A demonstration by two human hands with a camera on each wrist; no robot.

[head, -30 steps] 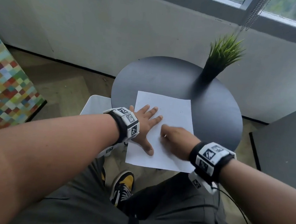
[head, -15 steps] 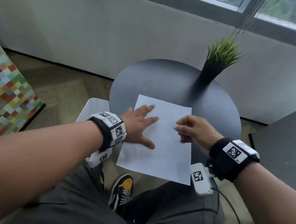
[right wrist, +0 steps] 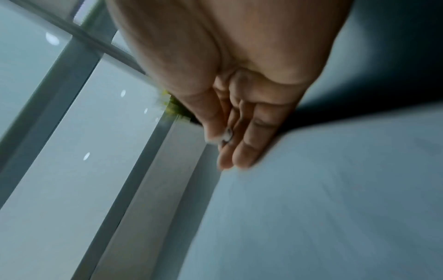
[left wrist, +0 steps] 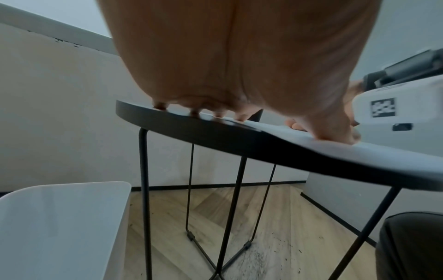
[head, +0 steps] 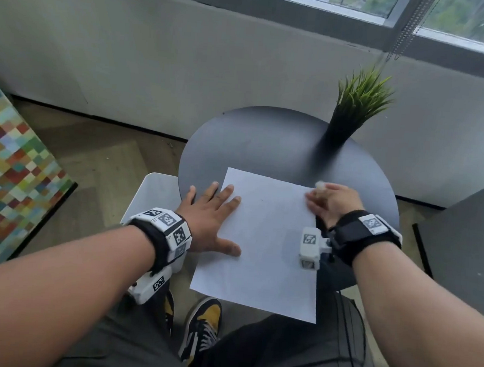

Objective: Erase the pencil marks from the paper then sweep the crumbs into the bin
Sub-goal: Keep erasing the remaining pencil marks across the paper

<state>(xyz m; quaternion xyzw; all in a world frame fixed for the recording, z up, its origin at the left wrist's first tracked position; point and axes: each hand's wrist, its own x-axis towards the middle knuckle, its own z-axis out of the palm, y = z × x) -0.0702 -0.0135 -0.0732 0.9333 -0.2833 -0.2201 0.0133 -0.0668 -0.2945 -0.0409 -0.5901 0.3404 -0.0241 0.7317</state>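
A white sheet of paper (head: 265, 242) lies on the round black table (head: 266, 145), and its near end hangs over the table's front edge. My left hand (head: 207, 218) presses flat on the sheet's left edge, fingers spread and straight (left wrist: 242, 117). At the paper's upper right edge, my right hand (head: 331, 202) pinches a small white eraser (head: 319, 184) between thumb and forefinger. In the right wrist view the eraser (right wrist: 225, 135) looks smudged grey, and the other fingers (right wrist: 246, 151) lie straight along the paper (right wrist: 335, 189). I see no clear pencil marks.
A white bin (head: 157, 189) stands on the floor just left of the table, below its edge (left wrist: 59, 227). A potted grass plant (head: 355, 105) stands at the table's back right. Dark furniture (head: 466, 242) is on the right. Dark specks lie on the floor (left wrist: 275, 252).
My right hand has moved from the middle of the paper to its upper right edge, still with the eraser. My left hand has stayed flat on the sheet's left side.
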